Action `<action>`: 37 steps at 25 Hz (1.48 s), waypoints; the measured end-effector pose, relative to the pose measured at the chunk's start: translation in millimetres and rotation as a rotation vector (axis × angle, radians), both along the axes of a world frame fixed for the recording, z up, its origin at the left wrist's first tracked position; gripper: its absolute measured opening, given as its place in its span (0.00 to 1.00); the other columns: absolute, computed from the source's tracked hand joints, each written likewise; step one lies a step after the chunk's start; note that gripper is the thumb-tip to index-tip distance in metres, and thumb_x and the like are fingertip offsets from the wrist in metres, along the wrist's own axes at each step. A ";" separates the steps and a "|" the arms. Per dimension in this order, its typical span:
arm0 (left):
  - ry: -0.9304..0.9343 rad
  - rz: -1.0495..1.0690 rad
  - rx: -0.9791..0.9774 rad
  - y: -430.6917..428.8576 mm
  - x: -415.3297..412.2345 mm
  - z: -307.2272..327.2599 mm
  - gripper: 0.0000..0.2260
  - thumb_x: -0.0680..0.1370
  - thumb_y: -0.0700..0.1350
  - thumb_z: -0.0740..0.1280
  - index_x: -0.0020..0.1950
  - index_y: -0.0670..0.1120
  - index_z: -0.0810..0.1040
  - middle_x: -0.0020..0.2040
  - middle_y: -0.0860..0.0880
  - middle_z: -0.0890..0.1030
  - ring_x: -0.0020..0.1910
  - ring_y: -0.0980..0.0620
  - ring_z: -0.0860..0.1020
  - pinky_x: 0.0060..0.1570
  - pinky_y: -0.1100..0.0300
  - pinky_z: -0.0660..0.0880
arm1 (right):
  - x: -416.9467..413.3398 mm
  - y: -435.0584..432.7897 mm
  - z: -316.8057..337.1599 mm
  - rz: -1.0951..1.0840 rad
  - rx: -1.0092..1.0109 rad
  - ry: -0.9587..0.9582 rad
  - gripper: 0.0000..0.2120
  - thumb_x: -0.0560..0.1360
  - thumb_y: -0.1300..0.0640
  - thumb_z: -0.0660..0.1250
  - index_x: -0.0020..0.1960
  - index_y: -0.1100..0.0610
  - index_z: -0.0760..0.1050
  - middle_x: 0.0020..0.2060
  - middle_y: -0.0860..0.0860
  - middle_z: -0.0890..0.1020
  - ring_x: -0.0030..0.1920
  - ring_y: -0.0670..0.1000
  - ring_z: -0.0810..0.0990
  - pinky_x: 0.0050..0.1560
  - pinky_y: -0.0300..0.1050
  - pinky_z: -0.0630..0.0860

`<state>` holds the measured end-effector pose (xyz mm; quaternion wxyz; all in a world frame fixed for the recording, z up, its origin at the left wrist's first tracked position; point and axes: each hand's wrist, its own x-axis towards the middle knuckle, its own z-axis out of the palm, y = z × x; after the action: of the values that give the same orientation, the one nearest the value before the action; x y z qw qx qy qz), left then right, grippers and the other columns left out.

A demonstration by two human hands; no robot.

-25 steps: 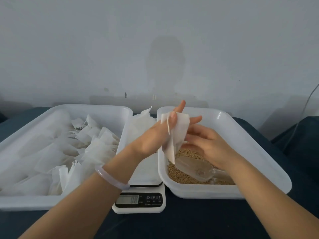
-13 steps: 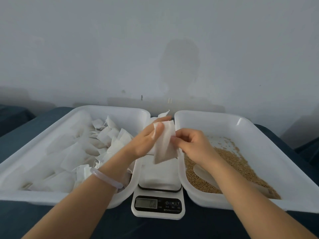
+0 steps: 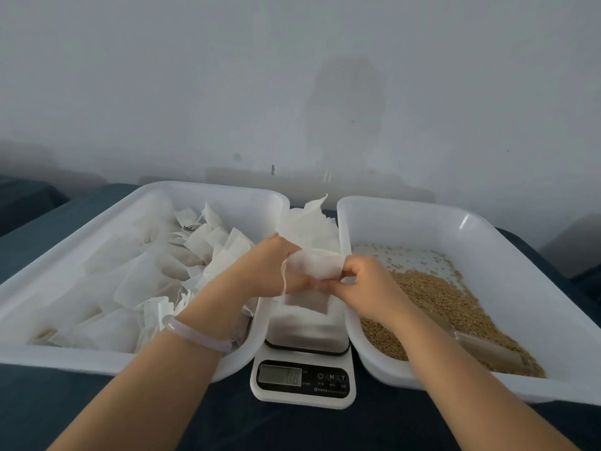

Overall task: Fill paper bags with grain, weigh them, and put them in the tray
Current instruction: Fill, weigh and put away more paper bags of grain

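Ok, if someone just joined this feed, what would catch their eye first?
The left hand and right hand meet at centre, pinching a white paper bag above the scale. The left tray, heaped with white bags, flanks it; the right tray holds brown grain and a clear scoop.

- Paper bag (image 3: 313, 266): thin, white, drawstring hanging at its left end. Held lying sideways above the scale, pinched by left hand (image 3: 276, 265) and right hand (image 3: 364, 281).
- Scale (image 3: 302, 382): white, dark panel, digits unreadable. Sits between the trays.
- Left tray (image 3: 97, 359): white plastic, heaped with filled bags (image 3: 146, 281).
- Right tray (image 3: 487, 242): white plastic. Holds tan grain (image 3: 432, 297), piled toward the near side.
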<state>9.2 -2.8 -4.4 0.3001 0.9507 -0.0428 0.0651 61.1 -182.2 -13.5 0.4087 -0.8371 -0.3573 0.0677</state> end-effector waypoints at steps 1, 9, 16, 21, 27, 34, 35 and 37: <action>0.007 0.014 0.080 0.6 -1.2 0.7 0.11 0.71 0.46 0.73 0.34 0.42 0.76 0.27 0.51 0.71 0.33 0.51 0.70 0.58 0.62 0.62 | 0.1 -0.3 -0.6 -0.016 -0.041 -0.045 0.07 0.70 0.55 0.73 0.36 0.45 0.79 0.35 0.42 0.82 0.40 0.40 0.79 0.39 0.25 0.70; -0.064 0.016 0.302 -8.1 -3.1 0.6 0.19 0.73 0.45 0.68 0.27 0.52 0.62 0.26 0.56 0.67 0.41 0.46 0.73 0.64 0.58 0.55 | 1.2 10.8 -0.2 -0.071 -0.322 -0.174 0.16 0.69 0.52 0.69 0.27 0.54 0.68 0.31 0.52 0.73 0.35 0.55 0.74 0.37 0.43 0.60; 0.011 0.017 0.321 -9.9 1.4 -0.6 0.18 0.74 0.47 0.67 0.28 0.52 0.62 0.28 0.55 0.68 0.38 0.49 0.69 0.68 0.58 0.55 | 10.0 21.1 4.8 -0.011 -0.471 -0.134 0.17 0.66 0.57 0.69 0.25 0.52 0.63 0.30 0.51 0.66 0.27 0.49 0.64 0.26 0.40 0.58; 0.036 0.062 0.232 -10.2 -3.5 -2.3 0.16 0.70 0.47 0.70 0.28 0.51 0.65 0.29 0.54 0.70 0.45 0.46 0.72 0.46 0.67 0.63 | 10.3 12.3 -6.7 -0.017 -0.222 -0.046 0.10 0.64 0.56 0.74 0.30 0.51 0.73 0.28 0.45 0.74 0.28 0.44 0.69 0.27 0.37 0.61; 0.129 0.087 0.192 -10.8 -4.4 -0.8 0.14 0.69 0.49 0.72 0.31 0.54 0.68 0.33 0.55 0.74 0.47 0.49 0.72 0.60 0.53 0.68 | 10.0 12.1 -3.7 0.007 -0.178 0.030 0.26 0.59 0.49 0.79 0.54 0.50 0.77 0.48 0.46 0.80 0.45 0.43 0.78 0.36 0.36 0.69; 0.139 0.101 0.108 -12.2 -7.2 2.1 0.06 0.69 0.47 0.72 0.42 0.48 0.77 0.37 0.53 0.75 0.49 0.49 0.70 0.39 0.59 0.67 | 10.0 11.8 -3.8 -0.008 -0.176 0.047 0.29 0.59 0.49 0.80 0.58 0.50 0.75 0.53 0.47 0.78 0.50 0.46 0.78 0.44 0.38 0.73; 0.142 0.105 0.107 -12.4 -7.3 2.3 0.07 0.69 0.47 0.73 0.43 0.48 0.77 0.37 0.53 0.75 0.48 0.49 0.70 0.39 0.58 0.67 | 9.8 11.5 -3.7 -0.008 -0.174 0.049 0.30 0.59 0.49 0.80 0.59 0.50 0.75 0.53 0.47 0.78 0.51 0.46 0.77 0.44 0.37 0.73; 0.140 0.109 0.105 -12.7 -7.7 2.9 0.08 0.68 0.47 0.73 0.43 0.49 0.77 0.37 0.53 0.75 0.46 0.50 0.70 0.38 0.58 0.66 | 9.9 11.5 -3.8 -0.009 -0.169 0.050 0.31 0.59 0.50 0.80 0.59 0.51 0.75 0.54 0.47 0.78 0.51 0.46 0.77 0.44 0.37 0.73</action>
<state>1.4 -15.4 -1.5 0.2484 0.9682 0.0265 0.0125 71.0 -170.7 -17.3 0.3458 -0.8681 -0.3364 0.1166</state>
